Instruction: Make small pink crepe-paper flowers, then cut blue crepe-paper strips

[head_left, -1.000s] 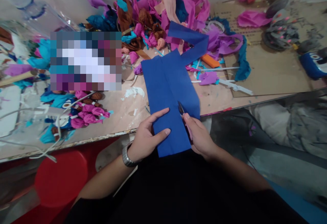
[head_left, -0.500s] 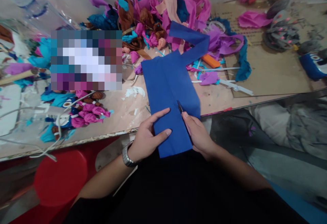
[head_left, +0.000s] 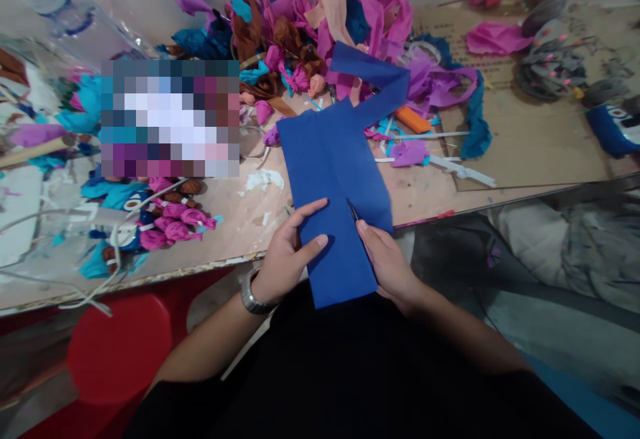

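A folded sheet of dark blue paper (head_left: 333, 159) reaches from the tabletop over its front edge toward my body. Above the sheet's left side is my left hand (head_left: 293, 242), thumb and index finger stretched out and spread, a shadow under the thumb. Its other fingers are partly hidden. My right hand (head_left: 387, 259) is closed on slim, dark, pointed scissors (head_left: 352, 211) at the sheet's right side. The blades point up and away over the paper; the handles are hidden in the hand. A folded blue strip (head_left: 383, 95) extends from the far end.
Crumpled pink, purple, brown and teal paper (head_left: 295, 25) heaps along the wall. An orange-handled cutter (head_left: 413, 119) lies beyond the sheet. Cardboard (head_left: 530, 152) covers the table's right side. A clear bottle (head_left: 85, 32) and white cord (head_left: 117, 245) are at left. A red stool (head_left: 120, 349) stands below.
My left hand has shifted slightly left and away from me, its thumb and index finger drawing back across the paper. The sheet, right hand and scissors have barely moved.
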A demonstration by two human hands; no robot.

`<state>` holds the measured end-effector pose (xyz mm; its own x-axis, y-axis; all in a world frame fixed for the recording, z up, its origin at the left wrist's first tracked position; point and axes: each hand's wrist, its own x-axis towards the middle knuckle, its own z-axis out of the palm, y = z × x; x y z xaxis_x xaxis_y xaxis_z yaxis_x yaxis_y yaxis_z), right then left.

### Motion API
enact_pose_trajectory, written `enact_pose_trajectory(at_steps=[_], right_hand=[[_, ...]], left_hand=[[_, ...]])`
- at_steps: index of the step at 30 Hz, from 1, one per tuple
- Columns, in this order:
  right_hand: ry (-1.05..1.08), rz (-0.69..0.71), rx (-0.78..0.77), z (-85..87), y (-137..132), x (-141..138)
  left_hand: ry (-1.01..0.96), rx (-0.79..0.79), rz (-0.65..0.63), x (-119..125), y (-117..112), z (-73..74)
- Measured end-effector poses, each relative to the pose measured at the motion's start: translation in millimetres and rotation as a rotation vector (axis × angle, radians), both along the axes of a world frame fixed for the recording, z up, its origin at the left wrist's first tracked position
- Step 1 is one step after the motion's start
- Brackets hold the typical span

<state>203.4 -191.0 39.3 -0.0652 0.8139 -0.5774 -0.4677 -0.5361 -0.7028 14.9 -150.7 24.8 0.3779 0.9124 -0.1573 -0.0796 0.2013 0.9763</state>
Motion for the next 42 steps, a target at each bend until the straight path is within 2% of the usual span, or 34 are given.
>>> enact_pose_trajectory(at_steps=[4, 9, 15, 37, 42], right_hand=[[-0.013, -0.012, -0.019, 0.4, -1.1, -0.4], [-0.061, -0.058, -0.056, 0.9, -0.8, 1.1], [-0.078, -0.045, -0.041, -2.4, 0.4, 3.1], [-0.094, 0.047, 0.018, -4.4, 1.3, 3.7], [-0.097, -0.023, -0.035, -6.0, -0.3, 0.9]], left_hand=[[0.004, -0.055, 0.004, 2.4, 6.0, 1.9], [-0.01, -0.07, -0.019, 4.0, 0.6, 3.8], [0.006, -0.051, -0.037, 3.2, -6.3, 4.8], [0.022, -0.01, -0.044, 0.8, -6.7, 6.6], [0.012, -0.042, -0.039, -0.4, -8.1, 6.2]])
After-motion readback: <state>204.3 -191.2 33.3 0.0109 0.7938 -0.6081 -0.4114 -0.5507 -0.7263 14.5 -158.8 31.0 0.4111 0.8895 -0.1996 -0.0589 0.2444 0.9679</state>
